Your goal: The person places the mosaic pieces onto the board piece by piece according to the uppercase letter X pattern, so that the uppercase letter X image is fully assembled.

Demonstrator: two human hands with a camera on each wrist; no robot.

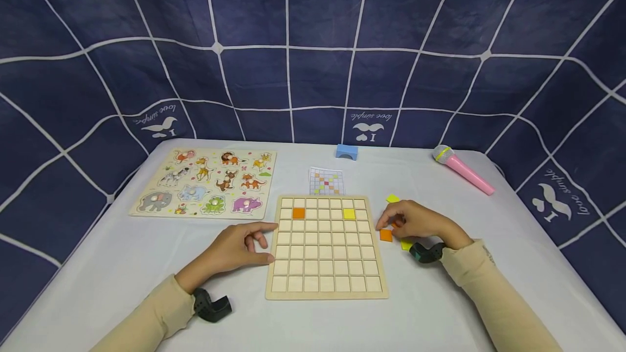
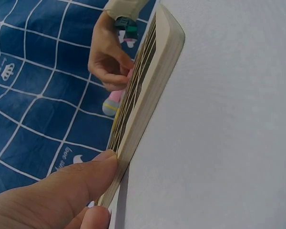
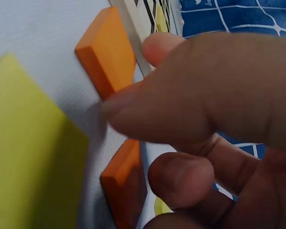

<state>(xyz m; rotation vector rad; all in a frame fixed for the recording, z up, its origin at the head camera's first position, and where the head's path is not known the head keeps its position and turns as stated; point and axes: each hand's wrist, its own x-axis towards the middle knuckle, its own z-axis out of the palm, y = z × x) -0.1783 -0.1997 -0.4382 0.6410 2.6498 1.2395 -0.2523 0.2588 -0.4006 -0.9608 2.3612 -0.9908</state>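
Orange tile (image 1: 386, 235) lies flat on the tabletop (image 1: 122, 265), just off the grid board's (image 1: 326, 287) right edge, at about 3 o'clock from the board's centre. My right hand (image 1: 415, 221) sits over it, fingers curled, fingertips (image 3: 121, 102) touching this tile; a second orange tile (image 3: 126, 183) lies under the same hand, against my thumb. Whether either is actually pinched, I cannot tell. Yellow tile (image 1: 406, 244) at 5 o'clock of the hand, another yellow (image 1: 392, 198) at 11 o'clock.

My left hand (image 1: 239, 246) rests at the board's left edge, 9 o'clock side, fingers loosely straight, thumb (image 2: 81, 179) pressed on the rim.

Board holds two tiles in its second row: orange (image 1: 298, 213) second column, yellow (image 1: 349, 213) sixth column.

Pattern card (image 1: 326, 181) at 12 o'clock of the board, blue block (image 1: 346, 151) beyond it. Animal puzzle (image 1: 205, 182) at 10 o'clock, pink microphone (image 1: 463, 169) at 2 o'clock.
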